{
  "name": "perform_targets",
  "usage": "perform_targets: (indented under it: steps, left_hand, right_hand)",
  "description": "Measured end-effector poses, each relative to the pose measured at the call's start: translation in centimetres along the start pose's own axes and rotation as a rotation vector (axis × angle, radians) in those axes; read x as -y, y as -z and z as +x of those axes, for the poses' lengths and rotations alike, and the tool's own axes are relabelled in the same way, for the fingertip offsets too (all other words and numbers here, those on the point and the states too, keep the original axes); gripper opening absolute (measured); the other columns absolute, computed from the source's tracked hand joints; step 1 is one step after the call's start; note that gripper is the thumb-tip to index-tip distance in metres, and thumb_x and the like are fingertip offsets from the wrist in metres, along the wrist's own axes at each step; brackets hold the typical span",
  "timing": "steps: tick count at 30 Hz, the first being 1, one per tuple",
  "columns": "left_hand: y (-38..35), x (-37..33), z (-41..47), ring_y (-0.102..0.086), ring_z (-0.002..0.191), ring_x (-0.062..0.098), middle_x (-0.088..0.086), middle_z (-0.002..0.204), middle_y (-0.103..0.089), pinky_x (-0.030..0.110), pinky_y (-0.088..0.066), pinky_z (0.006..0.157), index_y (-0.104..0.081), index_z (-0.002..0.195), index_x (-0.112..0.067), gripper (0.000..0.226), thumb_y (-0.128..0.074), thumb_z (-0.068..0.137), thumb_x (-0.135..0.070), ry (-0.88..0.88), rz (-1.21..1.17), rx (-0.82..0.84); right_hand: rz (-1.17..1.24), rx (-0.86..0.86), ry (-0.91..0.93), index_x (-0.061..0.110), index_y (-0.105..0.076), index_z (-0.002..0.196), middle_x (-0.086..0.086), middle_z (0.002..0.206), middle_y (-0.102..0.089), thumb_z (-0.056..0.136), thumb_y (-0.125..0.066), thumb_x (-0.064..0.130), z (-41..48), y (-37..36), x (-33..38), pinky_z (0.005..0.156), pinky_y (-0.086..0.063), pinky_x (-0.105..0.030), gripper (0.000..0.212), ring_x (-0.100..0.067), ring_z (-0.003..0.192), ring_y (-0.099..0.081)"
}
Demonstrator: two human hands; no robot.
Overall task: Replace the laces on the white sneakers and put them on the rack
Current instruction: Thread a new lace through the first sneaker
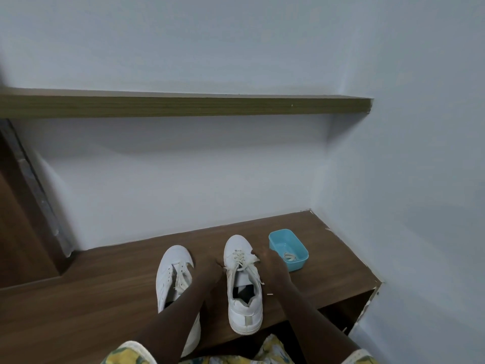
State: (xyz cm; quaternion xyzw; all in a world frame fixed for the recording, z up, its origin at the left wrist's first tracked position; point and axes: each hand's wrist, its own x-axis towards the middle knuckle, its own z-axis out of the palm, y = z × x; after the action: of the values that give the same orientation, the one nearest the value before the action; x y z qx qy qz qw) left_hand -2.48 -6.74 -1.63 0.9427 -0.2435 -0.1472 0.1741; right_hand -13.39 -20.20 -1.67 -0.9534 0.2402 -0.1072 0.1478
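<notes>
Two white sneakers stand on a brown wooden rack top [91,290], toes toward the wall. The left sneaker [172,269] has loose laces, and my left forearm crosses over its heel. The right sneaker [242,285] is laced at the toe end, with slack lace [240,260] spreading to both sides. My left hand [210,271] pinches the lace on that shoe's left side. My right hand [271,264] grips the lace on its right side. A blue plastic tub [288,249] to the right holds a coiled pale lace [289,256].
A pale wall rises behind the rack top, with a long olive-brown shelf [183,107] fixed above it. A dark wooden panel [23,206] stands at the left. The rack has an open compartment [338,321] below its right end. Yellow patterned fabric [270,350] fills the bottom edge.
</notes>
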Motion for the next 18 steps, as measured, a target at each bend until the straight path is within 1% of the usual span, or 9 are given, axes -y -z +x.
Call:
perform_targets:
  steps: [2,3,5,6,8,10,12,15,18]
  left_hand:
    - [0.6,0.9,-0.1,-0.054,0.114,0.021,-0.002,0.097,-0.064,0.045,-0.029,0.108,-0.069,0.093,-0.014,0.022,-0.047,0.092,-0.018,0.053,0.038,-0.011]
    - [0.8,1.4,0.0,-0.055,0.112,0.023,0.003,0.102,-0.065,0.044,-0.036,0.105,-0.067,0.091,-0.011,0.022,-0.046,0.093,-0.018,0.077,0.023,-0.027]
    - [1.1,2.3,0.1,-0.059,0.109,0.027,0.01,0.112,-0.065,0.041,-0.045,0.099,-0.065,0.1,-0.007,0.025,-0.043,0.094,-0.017,0.124,0.026,-0.074]
    - [1.4,2.7,0.0,-0.06,0.109,0.026,0.009,0.113,-0.065,0.039,-0.045,0.099,-0.065,0.104,-0.007,0.026,-0.042,0.094,-0.017,0.145,0.071,-0.108]
    - [2.0,3.5,-0.4,-0.054,0.116,0.026,0.007,0.118,-0.062,0.036,-0.043,0.102,-0.062,0.112,-0.01,0.028,-0.042,0.093,-0.017,0.188,0.152,-0.145]
    - [2.7,4.5,-0.4,-0.05,0.12,0.025,0.005,0.122,-0.058,0.031,-0.041,0.1,-0.058,0.118,-0.013,0.031,-0.041,0.093,-0.017,0.205,0.206,-0.171]
    - [3.5,5.2,-0.2,-0.05,0.117,0.023,0.004,0.122,-0.058,0.029,-0.042,0.095,-0.057,0.119,-0.016,0.031,-0.042,0.092,-0.017,0.252,0.222,-0.197]
    - [4.2,4.8,-0.1,-0.051,0.117,0.022,0.003,0.123,-0.057,0.028,-0.043,0.093,-0.058,0.117,-0.017,0.029,-0.043,0.092,-0.017,0.291,0.18,-0.214]
    - [4.1,3.6,-0.9,-0.049,0.117,0.023,0.003,0.122,-0.057,0.028,-0.042,0.094,-0.06,0.113,-0.017,0.027,-0.045,0.092,-0.017,0.245,0.191,-0.223]
  right_hand:
    - [0.045,0.027,-0.076,0.014,-0.055,0.122,-0.003,0.123,-0.06,0.095,-0.053,0.025,-0.3,-0.9,0.3,0.09,-0.047,-0.025,0.03,-0.017,0.109,-0.058]
    - [0.075,0.053,-0.115,0.012,-0.055,0.121,-0.004,0.121,-0.06,0.094,-0.056,0.027,-0.5,-1.4,0.5,0.088,-0.046,-0.025,0.031,-0.017,0.107,-0.058]
    - [0.091,0.104,-0.163,0.01,-0.053,0.118,-0.006,0.119,-0.06,0.091,-0.059,0.033,-0.8,-2.3,0.8,0.086,-0.045,-0.027,0.036,-0.018,0.103,-0.057]
    - [0.076,0.123,-0.185,0.01,-0.052,0.119,-0.007,0.12,-0.059,0.091,-0.059,0.034,-0.9,-2.6,0.9,0.088,-0.044,-0.027,0.038,-0.018,0.106,-0.056]
    - [0.057,0.101,-0.228,0.011,-0.048,0.125,-0.006,0.125,-0.056,0.093,-0.057,0.033,-1.1,-2.9,0.9,0.091,-0.043,-0.026,0.04,-0.018,0.116,-0.054]
    - [0.075,0.093,-0.262,0.011,-0.049,0.124,-0.005,0.125,-0.056,0.094,-0.055,0.031,-1.2,-3.1,1.0,0.09,-0.043,-0.025,0.037,-0.018,0.117,-0.053]
    - [0.091,0.116,-0.289,0.011,-0.054,0.118,-0.005,0.121,-0.059,0.092,-0.058,0.034,-1.1,-2.9,1.1,0.083,-0.042,-0.025,0.035,-0.018,0.112,-0.055]
    - [0.124,0.152,-0.333,0.006,-0.06,0.111,-0.008,0.113,-0.063,0.087,-0.063,0.044,-1.0,-2.5,1.1,0.079,-0.042,-0.026,0.045,-0.019,0.106,-0.058]
    - [0.188,0.146,-0.412,0.004,-0.053,0.121,-0.01,0.12,-0.061,0.085,-0.063,0.049,-1.2,-2.5,1.0,0.077,-0.04,-0.025,0.058,-0.02,0.11,-0.058]
